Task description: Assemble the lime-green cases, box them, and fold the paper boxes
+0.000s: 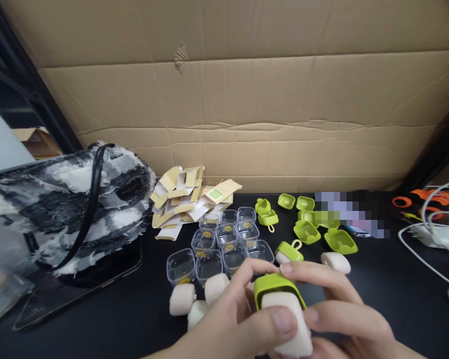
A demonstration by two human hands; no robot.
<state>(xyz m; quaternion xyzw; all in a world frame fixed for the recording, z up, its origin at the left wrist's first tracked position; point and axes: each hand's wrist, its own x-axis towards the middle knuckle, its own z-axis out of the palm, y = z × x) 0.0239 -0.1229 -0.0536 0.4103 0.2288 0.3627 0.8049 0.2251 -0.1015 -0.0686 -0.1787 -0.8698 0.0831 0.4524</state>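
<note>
In the lower middle, my left hand (234, 321) and my right hand (353, 316) both grip a cream rounded block and its green cap. The green cap (273, 283) sits partly over the top of the cream block (294, 336), leaving a dark gap under its rim. My left thumb presses on the block's near face, and fingertips of both hands rest on the cap. Beside my left hand lie several loose cream blocks (182, 299). Just beyond my fingers is another capped block (289, 252) with a cream loop. A lone cream block (336, 263) lies beyond my right hand.
Clear square plastic cups (181, 267) stand grouped behind the blocks. Several green caps (340, 241) lie at centre right. Flattened small cartons (183, 199) are piled at the back. A shaggy black-and-white bag (67, 209) stands left; white cables (415, 249) and orange-handled items (430, 197) lie right.
</note>
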